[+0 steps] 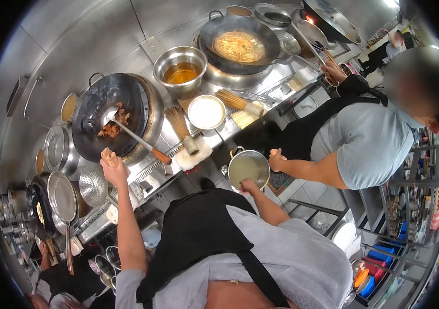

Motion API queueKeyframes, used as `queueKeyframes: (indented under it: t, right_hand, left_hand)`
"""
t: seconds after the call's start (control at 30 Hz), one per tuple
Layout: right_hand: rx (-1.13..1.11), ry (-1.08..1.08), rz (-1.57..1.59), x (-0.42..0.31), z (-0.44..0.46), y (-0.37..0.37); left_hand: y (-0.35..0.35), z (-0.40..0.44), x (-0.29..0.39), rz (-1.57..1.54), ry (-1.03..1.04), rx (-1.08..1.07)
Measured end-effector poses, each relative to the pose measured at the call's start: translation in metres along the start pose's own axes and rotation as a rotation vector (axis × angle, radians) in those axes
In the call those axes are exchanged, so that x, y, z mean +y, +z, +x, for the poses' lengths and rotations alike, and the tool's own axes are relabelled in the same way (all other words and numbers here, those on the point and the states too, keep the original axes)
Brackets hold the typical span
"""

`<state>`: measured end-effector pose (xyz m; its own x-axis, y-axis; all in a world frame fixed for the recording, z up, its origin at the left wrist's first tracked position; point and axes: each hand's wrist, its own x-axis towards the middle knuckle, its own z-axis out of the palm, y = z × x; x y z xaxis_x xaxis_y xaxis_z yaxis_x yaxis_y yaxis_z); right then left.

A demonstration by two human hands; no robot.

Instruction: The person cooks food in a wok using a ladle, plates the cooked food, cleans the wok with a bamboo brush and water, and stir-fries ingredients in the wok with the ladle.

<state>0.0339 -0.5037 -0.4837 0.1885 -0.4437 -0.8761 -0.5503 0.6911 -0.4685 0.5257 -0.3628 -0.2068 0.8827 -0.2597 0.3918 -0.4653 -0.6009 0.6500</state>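
Note:
My left hand (pixel 112 166) is closed around a cloth-like bundle at the near rim of a dark wok (pixel 88 121). Reddish-brown food (pixel 109 130) lies in that wok, with a wooden-handled ladle (pixel 142 140) resting across it. Lower down, my right hand (pixel 249 186) is closed at the near rim of a metal pot (pixel 262 164) that holds cloudy, pale liquid; its fingers are partly hidden, and it seems to grip the pot's rim or handle. A perforated skimmer (pixel 93 186) sits just left of my left forearm.
A co-worker (pixel 363 134) stands right, one hand near the pot. On the stove are a noodle wok (pixel 212 32), an oil bowl (pixel 181 54), a white-filled bowl (pixel 206 112) and bamboo brushes (pixel 177 122). Another person (pixel 67 275) is at lower left; a rack (pixel 410 211) stands right.

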Motion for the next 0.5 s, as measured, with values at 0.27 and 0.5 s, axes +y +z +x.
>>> queueKeyframes:
  t: [0.27,0.5]
  right_hand:
    - [0.005,-0.091,-0.163,0.015,0.002,-0.005]
    - [0.025,-0.128,-0.232,0.029,0.020,-0.010]
  left_hand:
    - [0.002,-0.001,-0.004,-0.067,-0.006,0.008]
    - [0.003,-0.002,-0.006,-0.050,-0.006,0.023]
